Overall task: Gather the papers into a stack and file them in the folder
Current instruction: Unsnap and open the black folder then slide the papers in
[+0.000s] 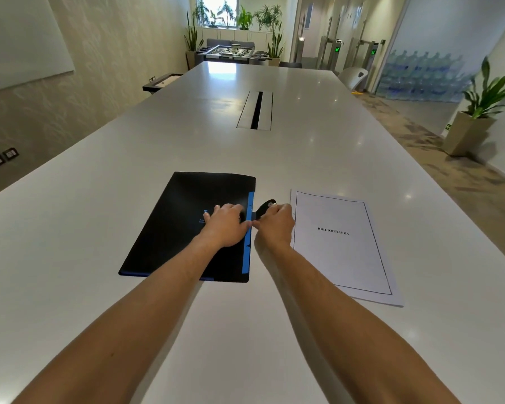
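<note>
A black folder (172,228) with a blue strip along its right edge lies closed on the white table (70,287). A black snap flap (265,207) sticks out from that edge. My left hand (226,225) presses flat on the folder cover beside the blue strip. My right hand (274,224) pinches the flap between its fingers. To the right of the folder lies a stack of white papers (344,258); the top sheet has a black border and the word BIBLIOGRAPHY.
A cable slot with a grey lid (255,110) sits in the middle of the long table. Potted plants (478,112), a foosball table (231,52) and stacked water bottles (420,77) stand beyond the table's edges.
</note>
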A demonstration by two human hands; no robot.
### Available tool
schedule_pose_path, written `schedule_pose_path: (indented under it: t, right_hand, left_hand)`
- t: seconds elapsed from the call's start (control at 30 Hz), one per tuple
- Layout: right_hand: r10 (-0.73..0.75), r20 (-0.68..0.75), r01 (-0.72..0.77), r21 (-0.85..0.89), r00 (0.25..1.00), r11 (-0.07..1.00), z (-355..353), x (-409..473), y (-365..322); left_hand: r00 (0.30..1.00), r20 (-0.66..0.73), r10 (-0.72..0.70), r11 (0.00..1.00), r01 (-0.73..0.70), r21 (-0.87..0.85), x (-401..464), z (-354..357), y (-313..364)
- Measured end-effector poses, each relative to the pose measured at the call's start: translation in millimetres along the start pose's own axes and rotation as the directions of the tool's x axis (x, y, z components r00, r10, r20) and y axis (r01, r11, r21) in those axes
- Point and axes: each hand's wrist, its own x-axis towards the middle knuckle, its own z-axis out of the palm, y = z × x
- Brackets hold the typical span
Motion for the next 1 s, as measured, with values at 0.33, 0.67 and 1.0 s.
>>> schedule_pose_path:
  t: [0.33, 0.67, 1.0]
  right_hand:
    - [0.27, 0.159, -0.313, 0.459, 0.95, 0.831, -26, -1, -14]
    - [0.243, 0.212, -0.32, 0.52, 0.946, 0.792, -32, -3, -21]
    - [0.214, 0.072, -0.221, 0.488, 0.974, 0.844, -48, 11, -20]
  left_hand:
    - [0.998, 0.057, 0.037, 0.973, -0.023, -0.23, -5, -13, 9]
    - [0.993, -0.095, 0.071, 0.986, -0.084, -0.143, -9, -29, 37]
    - [0.988, -0.132, 0.076, 0.969, -0.042, 0.242, -8, -59, 83]
